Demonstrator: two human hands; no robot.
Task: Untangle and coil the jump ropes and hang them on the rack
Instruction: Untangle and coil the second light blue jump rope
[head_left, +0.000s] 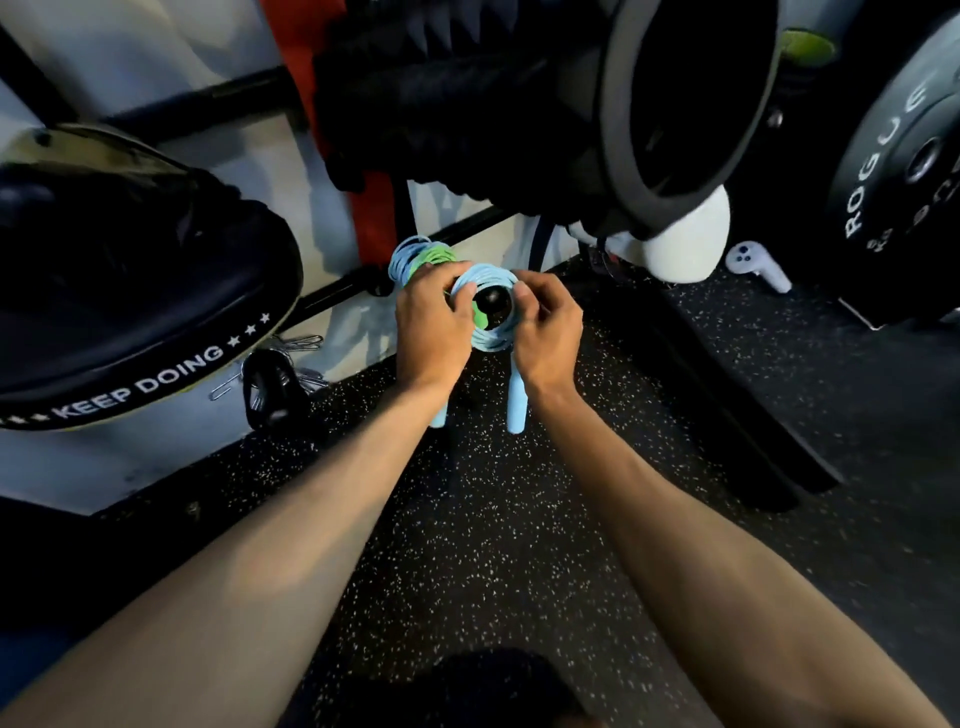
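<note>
Gripped on either side by the left hand (431, 318) and right hand (546, 332), the coiled light-blue plastic jump rope (489, 340) sits centred on the black round-tipped rack peg (492, 301) between them.

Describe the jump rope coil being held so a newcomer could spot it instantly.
Find the black ROGUE weight plate on the right, then look left. Between the left hand and right hand, a light blue coil rings a black peg knob. Unlike the blue-and-green coil behind it, it sits frontmost with a blue handle hanging below.

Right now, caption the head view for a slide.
Coiled light-blue jump rope held by left hand and right hand around a black knob, handles hanging.
</note>
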